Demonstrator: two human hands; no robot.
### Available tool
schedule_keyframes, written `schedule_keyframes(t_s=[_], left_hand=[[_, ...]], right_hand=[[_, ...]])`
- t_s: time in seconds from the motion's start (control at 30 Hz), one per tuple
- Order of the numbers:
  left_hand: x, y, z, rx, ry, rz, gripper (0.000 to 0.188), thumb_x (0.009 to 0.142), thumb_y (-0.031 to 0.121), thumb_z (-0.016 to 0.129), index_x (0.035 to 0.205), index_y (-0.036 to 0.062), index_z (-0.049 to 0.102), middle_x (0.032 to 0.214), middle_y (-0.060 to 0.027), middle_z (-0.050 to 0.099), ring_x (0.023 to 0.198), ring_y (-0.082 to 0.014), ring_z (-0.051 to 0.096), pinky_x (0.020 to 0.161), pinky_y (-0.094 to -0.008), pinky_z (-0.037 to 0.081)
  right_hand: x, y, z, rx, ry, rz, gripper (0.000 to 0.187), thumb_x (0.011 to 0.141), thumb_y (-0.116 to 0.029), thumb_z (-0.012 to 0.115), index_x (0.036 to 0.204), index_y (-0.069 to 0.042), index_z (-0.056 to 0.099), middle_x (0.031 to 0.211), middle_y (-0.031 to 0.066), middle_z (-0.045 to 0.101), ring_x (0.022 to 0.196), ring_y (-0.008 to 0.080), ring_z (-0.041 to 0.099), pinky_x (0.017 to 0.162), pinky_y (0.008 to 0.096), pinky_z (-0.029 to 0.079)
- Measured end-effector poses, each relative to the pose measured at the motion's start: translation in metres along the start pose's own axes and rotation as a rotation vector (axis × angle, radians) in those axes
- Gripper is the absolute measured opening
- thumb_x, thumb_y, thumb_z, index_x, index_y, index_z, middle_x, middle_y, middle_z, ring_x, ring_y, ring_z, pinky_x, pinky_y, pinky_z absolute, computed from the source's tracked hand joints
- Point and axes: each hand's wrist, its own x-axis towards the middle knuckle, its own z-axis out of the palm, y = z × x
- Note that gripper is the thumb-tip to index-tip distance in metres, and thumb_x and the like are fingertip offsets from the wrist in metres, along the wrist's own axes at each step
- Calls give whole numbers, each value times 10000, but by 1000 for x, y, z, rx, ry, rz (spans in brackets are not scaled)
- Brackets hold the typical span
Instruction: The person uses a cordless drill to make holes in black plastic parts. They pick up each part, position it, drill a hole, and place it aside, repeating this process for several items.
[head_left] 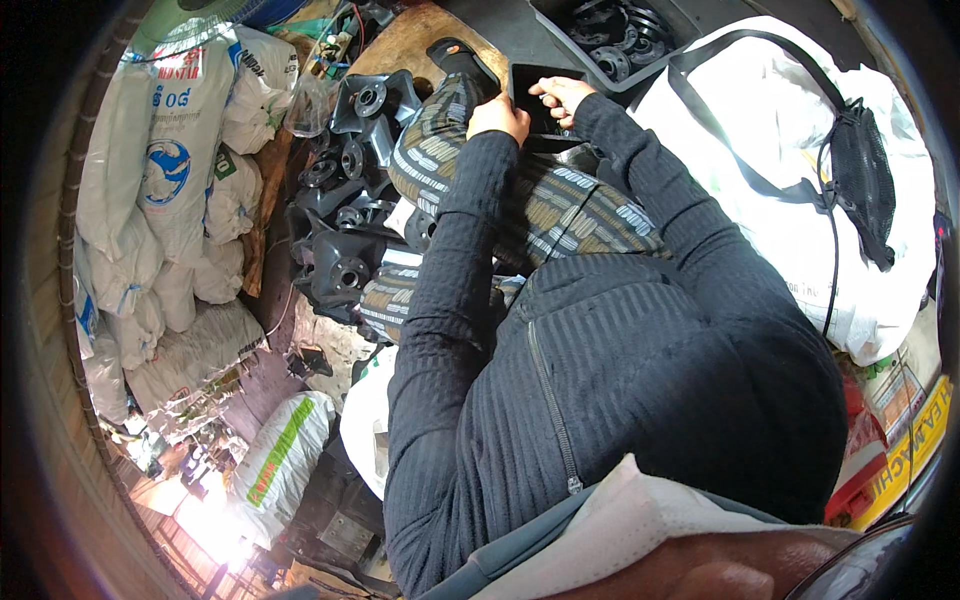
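Observation:
My left hand [499,120] is closed at the left edge of a black, box-shaped plastic part [547,74], with the thumb up along its side. The part sits over my lap, above my patterned trousers [570,200]. My right hand [563,98] is at the part's right side, fingers bent into a pinch over its hollow. Whatever those fingertips hold is too small to make out. Left of my leg lies a pile of black moulded plastic parts with round hubs [350,160].
A dark bin [660,65] with black round parts stands at the far right. Beside my right arm is a big white sack [740,130] with a black strap and mesh pouch [865,180]. Stuffed white sacks [180,190] are stacked at the left. A wooden board [420,40] lies beyond my foot.

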Motion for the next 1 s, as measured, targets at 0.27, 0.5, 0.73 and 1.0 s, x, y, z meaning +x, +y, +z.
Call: schedule_keyframes(t_s=[0.27, 0.5, 0.73, 1.0], left_hand=[[-4, 3, -8, 59, -8, -20, 360, 744, 253, 565, 1049, 66, 611, 900, -233, 639, 880, -372, 627, 796, -439, 492], [0, 20, -26, 139, 137, 199, 287, 734, 252, 560, 938, 57, 612, 775, -195, 646, 732, -366, 635, 691, -439, 502], [6, 19, -8, 130, 26, 128, 282, 725, 268, 572, 876, 34, 615, 797, -216, 644, 768, -367, 638, 722, -435, 498], [10, 46, -66, 371, 327, -68, 310, 751, 226, 557, 1040, 116, 552, 814, -206, 647, 744, -377, 645, 658, -480, 509]], right_hand=[[-2, -4, 8, 857, -200, 199, 240, 880, -157, 455, 1041, -4, 547, 703, 77, 547, 592, 207, 548, 517, 332, 504], [-23, -33, 22, 570, -106, 9, 264, 872, -138, 577, 1114, -31, 570, 910, 43, 632, 603, 107, 567, 378, 169, 370], [-23, -35, 9, 904, -226, 114, 264, 903, -141, 429, 1106, -45, 569, 524, -39, 433, 413, 63, 350, 378, 204, 291], [-46, -25, -1, 1198, -247, -298, 228, 902, -121, 359, 975, -49, 562, 463, -54, 295, 355, 83, 252, 333, 236, 237]])
